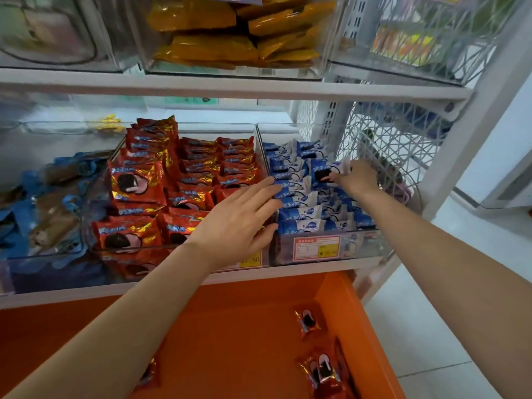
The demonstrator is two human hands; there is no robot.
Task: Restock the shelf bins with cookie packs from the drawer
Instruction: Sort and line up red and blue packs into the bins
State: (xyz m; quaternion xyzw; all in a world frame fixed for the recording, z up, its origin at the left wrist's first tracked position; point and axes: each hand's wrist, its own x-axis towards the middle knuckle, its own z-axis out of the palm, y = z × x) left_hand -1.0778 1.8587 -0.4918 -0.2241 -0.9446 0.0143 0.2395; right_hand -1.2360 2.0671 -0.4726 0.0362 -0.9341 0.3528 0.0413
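Shelf (230, 87), white, flat boards. Judged mostly restocked: middle bin (129, 251) crammed with red packs (135, 182), right bin (359, 246) near full of blue packs (299, 214).

Drawer (244, 326) open below, smooth orange. 3 red packs visible inside, left to move.

Bins: clear rigid plastic, boxy.

Packs: flat square pouches, glossy crinkled foil.

Left hand (239, 217) flat, fingers straight, tips touching blue row.

Right hand (357, 177) pinches 1 blue pack (324, 172) at right bin's rear.
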